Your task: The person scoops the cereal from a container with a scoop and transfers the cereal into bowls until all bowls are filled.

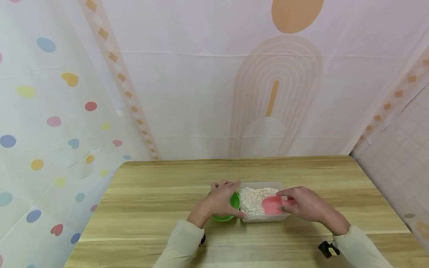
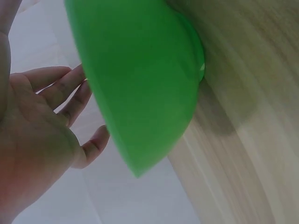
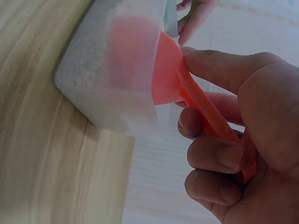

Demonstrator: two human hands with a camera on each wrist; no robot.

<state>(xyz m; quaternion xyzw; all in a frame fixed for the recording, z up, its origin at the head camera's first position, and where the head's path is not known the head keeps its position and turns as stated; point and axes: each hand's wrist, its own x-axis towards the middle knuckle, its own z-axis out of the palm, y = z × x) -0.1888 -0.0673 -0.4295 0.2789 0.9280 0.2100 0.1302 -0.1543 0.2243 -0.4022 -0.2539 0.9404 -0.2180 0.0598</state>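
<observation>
A translucent rectangular container (image 1: 264,219) on the table holds pale oat-like flakes (image 1: 251,201). My right hand (image 1: 306,204) grips the handle of a pink scoop (image 1: 272,205), fingers curled round it and thumb along its top in the right wrist view. The scoop's blade sits inside the container, at its right side. Beside the container on the left stands a green bowl (image 2: 140,84). Spread above that bowl is my left hand (image 1: 221,201), its thumb and index tips near the container's left edge. The other fingertips reach the bowl's rim; whether they press it, I cannot tell.
The wooden table (image 1: 161,193) extends to both sides of the bowl and container. Behind it hangs a patterned cloth backdrop (image 1: 194,93), with a dotted cloth (image 1: 60,149) on the left. Dark wrist-worn devices (image 1: 328,249) show below the sleeves.
</observation>
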